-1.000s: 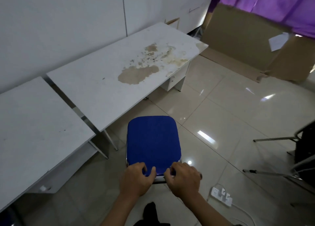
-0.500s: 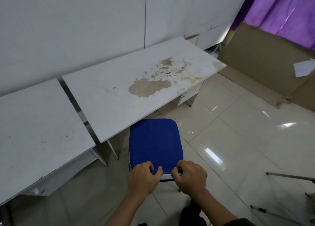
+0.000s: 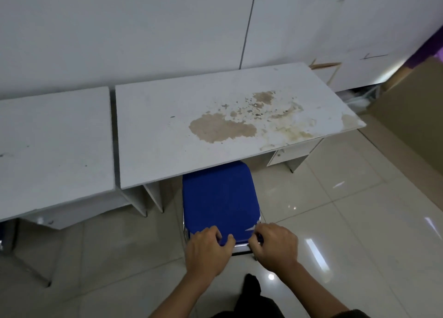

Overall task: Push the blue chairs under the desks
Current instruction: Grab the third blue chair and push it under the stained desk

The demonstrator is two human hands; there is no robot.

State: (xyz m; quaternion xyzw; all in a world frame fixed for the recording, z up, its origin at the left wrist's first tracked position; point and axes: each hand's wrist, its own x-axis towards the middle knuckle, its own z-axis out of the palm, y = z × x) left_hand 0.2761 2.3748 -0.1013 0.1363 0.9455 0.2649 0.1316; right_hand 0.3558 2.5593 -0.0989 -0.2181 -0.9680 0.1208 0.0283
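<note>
A blue chair (image 3: 219, 197) with a padded seat and chrome frame stands on the tiled floor, its far edge tucked under the front edge of a white desk (image 3: 167, 135) with a brown stain. My left hand (image 3: 207, 250) grips the near edge of the seat. My right hand (image 3: 275, 247) grips the same edge beside it, on the chrome rail. The chair's legs are hidden under the seat. A second white desk (image 3: 52, 145) stands to the left, with a narrow gap between the two.
A white wall (image 3: 143, 29) runs behind both desks. A drawer unit (image 3: 290, 153) hangs under the stained desk's right end. Brown cardboard (image 3: 407, 130) leans at the right. Glossy floor tiles (image 3: 347, 221) spread to the right of the chair.
The chair has slid forward with both hands on it, and its far edge now lies under the stained desk. The view has swung to face the desks squarely.
</note>
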